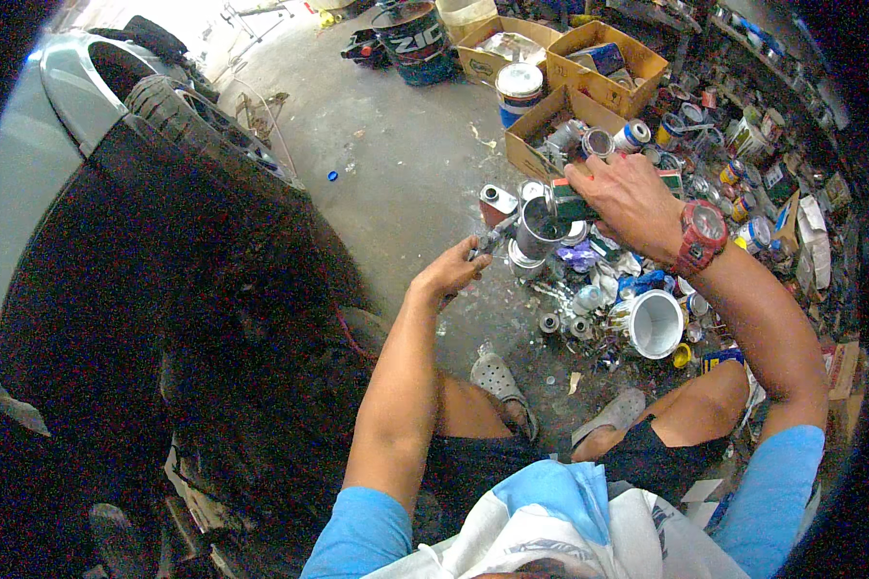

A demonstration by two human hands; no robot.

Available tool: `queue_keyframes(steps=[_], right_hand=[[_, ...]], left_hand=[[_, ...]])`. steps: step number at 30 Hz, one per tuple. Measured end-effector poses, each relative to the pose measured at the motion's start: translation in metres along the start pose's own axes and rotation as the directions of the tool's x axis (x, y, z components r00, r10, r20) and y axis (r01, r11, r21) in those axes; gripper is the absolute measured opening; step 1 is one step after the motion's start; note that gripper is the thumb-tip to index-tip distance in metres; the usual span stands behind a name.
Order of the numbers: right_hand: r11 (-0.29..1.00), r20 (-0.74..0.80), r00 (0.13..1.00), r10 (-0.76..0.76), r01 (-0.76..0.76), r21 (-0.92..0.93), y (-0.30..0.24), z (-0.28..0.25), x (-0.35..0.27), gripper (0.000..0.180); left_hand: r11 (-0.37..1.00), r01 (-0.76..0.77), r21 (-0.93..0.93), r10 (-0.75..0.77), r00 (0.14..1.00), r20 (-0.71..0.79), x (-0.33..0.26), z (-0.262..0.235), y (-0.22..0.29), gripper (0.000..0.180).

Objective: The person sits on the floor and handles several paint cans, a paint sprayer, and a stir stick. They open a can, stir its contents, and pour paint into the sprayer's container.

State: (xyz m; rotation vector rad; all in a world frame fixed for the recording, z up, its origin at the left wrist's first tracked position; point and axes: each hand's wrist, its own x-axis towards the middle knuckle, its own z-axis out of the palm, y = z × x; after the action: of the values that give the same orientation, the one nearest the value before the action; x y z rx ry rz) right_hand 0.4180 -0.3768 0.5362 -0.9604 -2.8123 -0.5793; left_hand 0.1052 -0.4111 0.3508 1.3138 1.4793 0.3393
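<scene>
My right hand, a red watch on its wrist, grips a dark green tin with a red and white edge. The tin is tipped sideways beside a grey cylindrical cup with a dark inside. Whether anything flows from the tin cannot be made out. My left hand is closed round a slim grey tool, whose tip reaches the cup's left side. Just below the cup is a round can. Behind it stands a small bottle with a dark cap.
Paint cans and rags crowd the floor on the right, with a white bucket lying tilted. Cardboard boxes and a dark drum stand farther back. A car panel and a tyre are at left.
</scene>
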Motion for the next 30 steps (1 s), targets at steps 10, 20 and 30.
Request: queue_keyframes(steps=[10, 20, 30], right_hand=[[1.0, -0.011, 1.0, -0.01, 0.01, 0.008, 0.002, -0.003, 0.001, 0.024], [1.0, 0.113, 0.993, -0.024, 0.025, -0.001, 0.014, 0.004, 0.001, 0.07], [0.999, 0.14, 0.99, -0.006, 0.01, -0.032, 0.012, -0.002, 0.008, 0.064]], left_hand=[[0.993, -0.115, 0.008, 0.115, 0.991, -0.064, 0.012, 0.004, -0.009, 0.052], [0.991, -0.056, 0.12, 0.065, 0.995, -0.071, 0.015, 0.002, -0.007, 0.046], [0.984, -0.008, 0.176, 0.011, 1.0, -0.013, 0.008, -0.004, 0.005, 0.066]])
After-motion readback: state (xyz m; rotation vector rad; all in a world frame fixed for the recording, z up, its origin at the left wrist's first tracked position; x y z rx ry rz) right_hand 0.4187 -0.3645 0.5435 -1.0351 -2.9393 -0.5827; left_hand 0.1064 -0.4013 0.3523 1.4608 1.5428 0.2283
